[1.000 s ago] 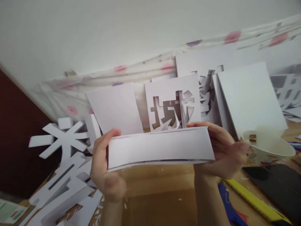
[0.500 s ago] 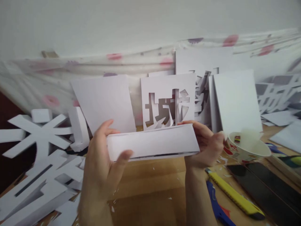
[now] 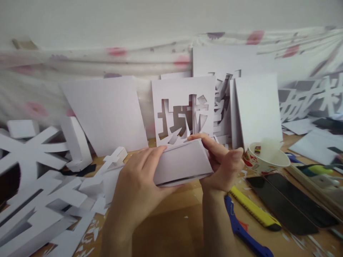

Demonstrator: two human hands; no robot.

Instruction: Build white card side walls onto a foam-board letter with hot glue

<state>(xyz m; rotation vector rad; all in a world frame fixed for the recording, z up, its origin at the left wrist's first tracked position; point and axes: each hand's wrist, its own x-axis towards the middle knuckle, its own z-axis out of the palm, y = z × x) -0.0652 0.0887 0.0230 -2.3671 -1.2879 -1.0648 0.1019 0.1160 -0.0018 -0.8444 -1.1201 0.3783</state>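
Observation:
A long white foam-board piece [image 3: 182, 161], boxy with a dark slit along its lower edge, is held up above the table between my hands. My left hand [image 3: 138, 184] wraps round its left part, with fingers along the top and the thumb underneath; the left end is hidden by that hand. At the right end my right hand [image 3: 221, 160] grips it from behind, fingers at the top edge. Just behind the piece stands a white board [image 3: 183, 84] with a character cut out of it.
White cut-out characters [image 3: 34, 153] pile up at the left. Blank boards [image 3: 105, 110] lean against the covered wall. To the right are a paper bowl [image 3: 268, 160], a yellow utility knife [image 3: 255, 208], a blue-handled tool [image 3: 243, 232] and dark flat slabs [image 3: 281, 207]. Paper scraps litter the table.
My left hand has slid right along the foam-board piece, closer to my right hand, and now covers more of it. The view has turned slightly to the right.

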